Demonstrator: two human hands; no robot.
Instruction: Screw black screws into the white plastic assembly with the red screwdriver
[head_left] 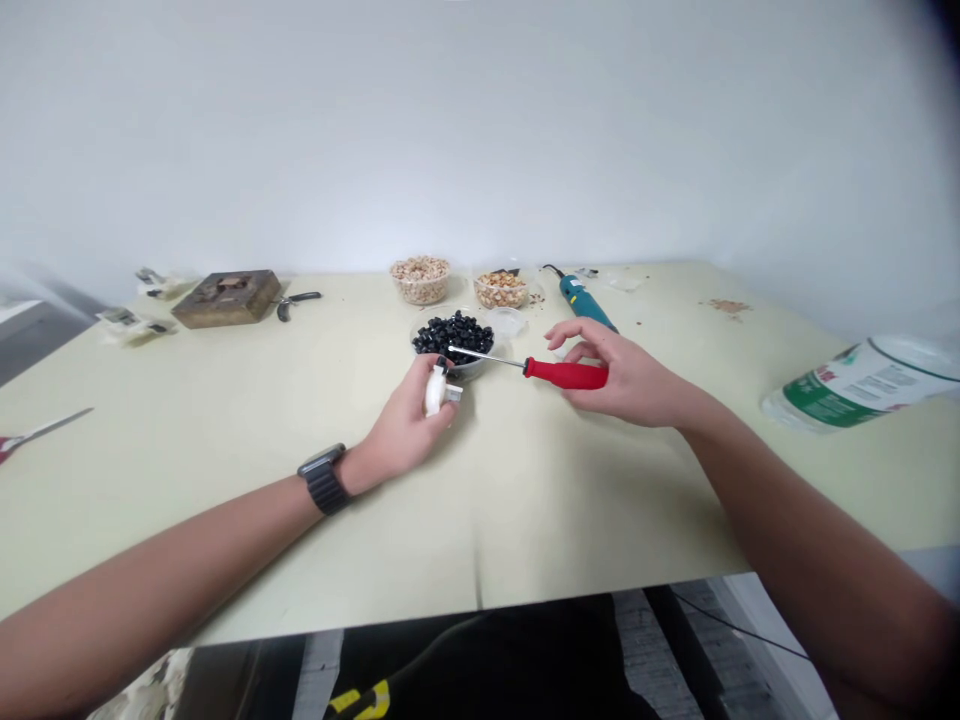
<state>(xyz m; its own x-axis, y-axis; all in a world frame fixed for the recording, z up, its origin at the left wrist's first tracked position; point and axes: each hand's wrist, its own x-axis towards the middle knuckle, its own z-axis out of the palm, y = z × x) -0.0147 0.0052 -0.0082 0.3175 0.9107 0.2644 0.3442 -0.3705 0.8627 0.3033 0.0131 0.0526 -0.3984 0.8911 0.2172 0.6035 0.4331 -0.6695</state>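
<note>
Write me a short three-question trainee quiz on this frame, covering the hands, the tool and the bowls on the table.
1. Which hand holds the red-handled screwdriver?
2. True or false: the left hand is empty.
3. The bowl nearest the screwdriver's tip holds: A) tan pieces B) black pieces C) water

Key
1. The right hand, gripping the red handle, with the metal shaft pointing toward the left hand.
2. False: it holds a small white part, with the wrist wearing a dark watch.
3. B. The two bowls with tan pieces stand farther back, near a teal power tool.
</note>
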